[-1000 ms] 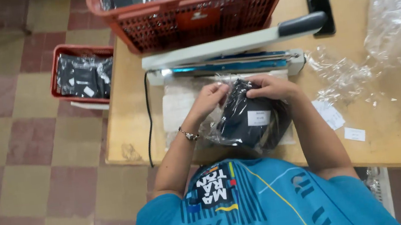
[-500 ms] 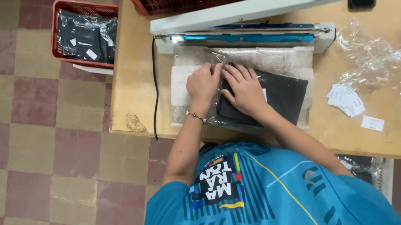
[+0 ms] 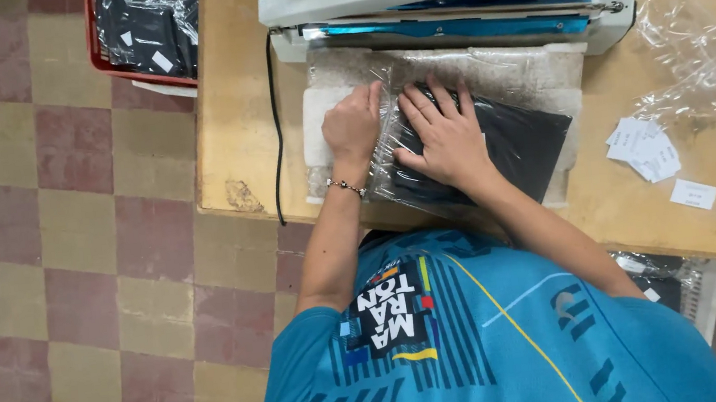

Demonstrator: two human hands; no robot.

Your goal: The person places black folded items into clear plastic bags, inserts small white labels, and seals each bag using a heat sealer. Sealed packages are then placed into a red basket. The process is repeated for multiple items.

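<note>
Air trapped under the clear bag [image 3: 388, 148] holding the dark folded garment [image 3: 518, 142] on the desk [image 3: 231, 108] could crease the seal, since left hand [image 3: 352, 125] curls loosely while right hand [image 3: 450, 141] presses flat, fingers spread.

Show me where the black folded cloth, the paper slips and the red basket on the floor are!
black folded cloth [image 3: 522, 142], head view, its bare right part
paper slips [image 3: 644, 149], head view, middle of the pile
red basket [image 3: 148, 77], head view, its front rim
</note>
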